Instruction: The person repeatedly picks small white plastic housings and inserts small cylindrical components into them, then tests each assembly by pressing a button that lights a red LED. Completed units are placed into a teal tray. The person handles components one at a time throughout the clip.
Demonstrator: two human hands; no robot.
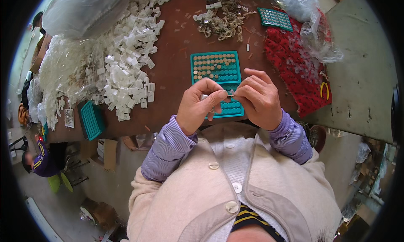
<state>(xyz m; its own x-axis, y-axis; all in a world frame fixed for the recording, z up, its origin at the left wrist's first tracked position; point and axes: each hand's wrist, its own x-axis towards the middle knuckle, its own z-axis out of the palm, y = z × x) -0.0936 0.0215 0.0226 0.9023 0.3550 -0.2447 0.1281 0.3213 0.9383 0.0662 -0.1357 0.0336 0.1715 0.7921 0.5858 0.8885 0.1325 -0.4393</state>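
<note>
Just above a teal tray, both hands meet fingertip to fingertip. My left hand (200, 102) is closed in a pinch, thumb against forefinger, and my right hand (260, 98) pinches from the other side. Between them is a tiny piece, too small to name. Beyond the hands, the teal tray (237, 65) carries rows of small round tan pieces (210, 62), while the lower right part of that section has bare round pockets. A nearer teal section with pockets (230, 110) lies partly hidden under my hands.
A big heap of small white plastic pieces (130, 73) fills the table's left, beside clear plastic bags (86, 12). An empty teal tray (92, 120) stands near the left edge. Tangled metallic strips (225, 21) lie at the back. Yellow-handled pliers (324, 90) rest on red cloth (282, 61).
</note>
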